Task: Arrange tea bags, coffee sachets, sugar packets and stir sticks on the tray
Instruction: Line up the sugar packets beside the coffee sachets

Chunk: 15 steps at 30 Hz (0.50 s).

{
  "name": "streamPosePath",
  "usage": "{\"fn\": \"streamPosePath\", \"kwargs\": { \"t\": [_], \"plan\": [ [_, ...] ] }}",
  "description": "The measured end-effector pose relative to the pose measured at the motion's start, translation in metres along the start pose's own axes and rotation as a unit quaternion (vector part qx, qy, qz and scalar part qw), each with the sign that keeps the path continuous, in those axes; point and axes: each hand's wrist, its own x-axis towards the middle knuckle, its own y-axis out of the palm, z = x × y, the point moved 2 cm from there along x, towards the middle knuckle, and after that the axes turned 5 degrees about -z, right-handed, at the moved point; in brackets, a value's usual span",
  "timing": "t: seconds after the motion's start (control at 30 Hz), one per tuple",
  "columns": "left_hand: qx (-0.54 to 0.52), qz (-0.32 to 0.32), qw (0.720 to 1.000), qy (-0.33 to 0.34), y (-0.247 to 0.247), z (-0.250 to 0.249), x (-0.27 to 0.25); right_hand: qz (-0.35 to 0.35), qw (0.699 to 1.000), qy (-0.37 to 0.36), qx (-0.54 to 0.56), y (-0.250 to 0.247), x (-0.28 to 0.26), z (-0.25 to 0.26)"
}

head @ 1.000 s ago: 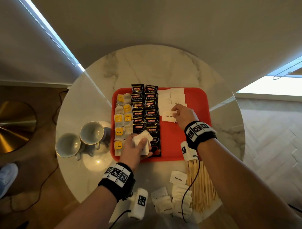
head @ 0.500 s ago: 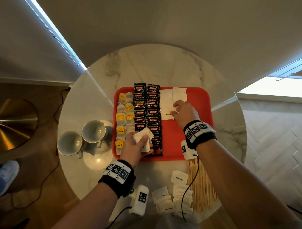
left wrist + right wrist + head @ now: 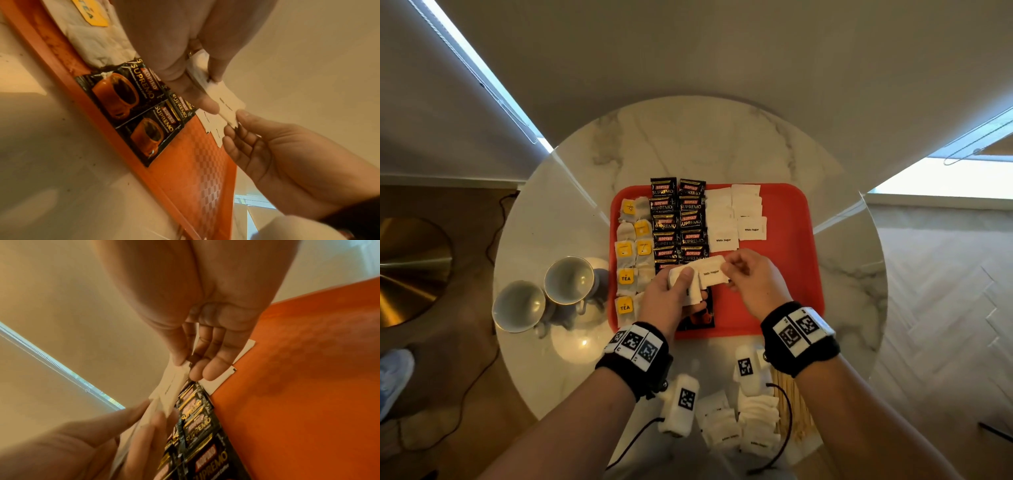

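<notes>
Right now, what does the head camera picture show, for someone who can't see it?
Two hands, left and right, pull a sugar packet from a held stack above a red tray lined with tea bags, coffee sachets and sugar.

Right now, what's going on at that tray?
A person is laying out sugar packets. The left hand holds a small stack of sugar packets above the red tray, and the right hand pinches the top packet to take it. Tea bags, coffee sachets and two sugar columns already lie in rows; stir sticks wait on the table.
</notes>
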Motion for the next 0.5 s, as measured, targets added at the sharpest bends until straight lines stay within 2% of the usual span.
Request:
{"fn": "streamPosePath", "kwargs": {
  "t": [0.33,0.5],
  "plan": [
    [0.003,-0.028,1.0,-0.002,-0.016,0.007,0.001,-0.119,0.988,0.09,-0.042,-0.057,0.051,-0.035],
    [0.008,-0.029,1.0,-0.004,-0.021,0.012,0.001,-0.118,0.984,0.116,-0.071,-0.059,0.075,-0.045]
  ]
}}
